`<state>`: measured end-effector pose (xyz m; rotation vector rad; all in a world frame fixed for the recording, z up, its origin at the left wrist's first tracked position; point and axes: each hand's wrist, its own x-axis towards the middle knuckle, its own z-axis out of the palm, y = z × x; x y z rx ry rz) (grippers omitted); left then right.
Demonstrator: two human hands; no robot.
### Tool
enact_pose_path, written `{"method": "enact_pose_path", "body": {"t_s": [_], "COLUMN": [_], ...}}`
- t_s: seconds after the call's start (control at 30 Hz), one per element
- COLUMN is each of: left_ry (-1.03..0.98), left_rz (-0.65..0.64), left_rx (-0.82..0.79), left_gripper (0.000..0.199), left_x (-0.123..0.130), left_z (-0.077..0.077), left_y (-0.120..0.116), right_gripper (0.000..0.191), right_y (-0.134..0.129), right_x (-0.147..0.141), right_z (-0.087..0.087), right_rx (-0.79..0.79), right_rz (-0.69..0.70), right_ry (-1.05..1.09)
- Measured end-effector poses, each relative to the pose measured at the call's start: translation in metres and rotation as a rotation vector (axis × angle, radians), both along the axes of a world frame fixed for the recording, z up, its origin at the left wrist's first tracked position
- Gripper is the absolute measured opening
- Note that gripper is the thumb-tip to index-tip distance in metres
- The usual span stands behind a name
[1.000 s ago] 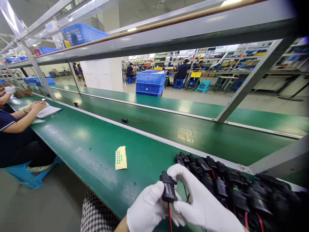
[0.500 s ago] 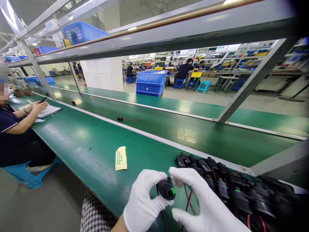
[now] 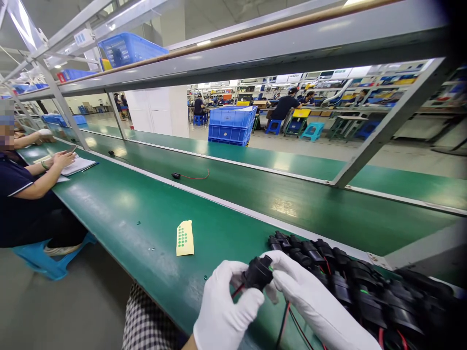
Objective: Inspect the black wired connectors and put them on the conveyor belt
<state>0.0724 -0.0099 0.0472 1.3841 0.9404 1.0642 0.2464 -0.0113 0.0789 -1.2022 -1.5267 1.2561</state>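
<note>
No lettering, label or number here is legible.

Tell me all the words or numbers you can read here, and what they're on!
There are none that can be read.
The yellow sticker sheet on the green table carries only green dots, no words.
The small white tag on the top rail is too blurred to read.
The posters far across the hall are too small to read.
The black connector held in both gloved hands shows no print.

- Green bench (image 3: 120, 204) carries a yellow sticker sheet (image 3: 185, 237), up and left of the left hand (image 3: 223, 311).
- Black connector pile (image 3: 350, 287) sits just beside the right hand (image 3: 314, 306).
- Far beyond both hands, a lone connector with red wire (image 3: 189, 176) lies on the belt (image 3: 292, 204).
</note>
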Motion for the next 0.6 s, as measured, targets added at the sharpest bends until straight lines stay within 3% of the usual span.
{"method": "enact_pose_path", "body": {"t_s": [0.17,0.27,0.43,0.6], "left_ry": [-0.704,-0.923,-0.961,-0.911], "left_rz": [-0.302,-0.423,-0.602,-0.670], "left_rx": [-0.609,-0.855,-0.951,-0.845], "left_gripper": [0.060,0.060,0.054,0.049], "left_x": [0.007,0.012,0.014,0.008], "left_z": [-0.008,-0.012,-0.007,-0.003], "left_y": [0.006,0.006,0.004,0.000], "right_gripper": [0.039,0.038,0.049,0.043], "right_y": [-0.003,-0.002,-0.001,-0.001], "right_x": [0.000,-0.002,0.001,-0.001], "right_z": [0.006,0.008,0.001,-0.004], "right_rx": [0.024,-0.001,-0.124,-0.107], "right_rz": [0.045,0.044,0.087,0.155], "right_ry": [-0.045,-0.031,0.046,0.146]}}
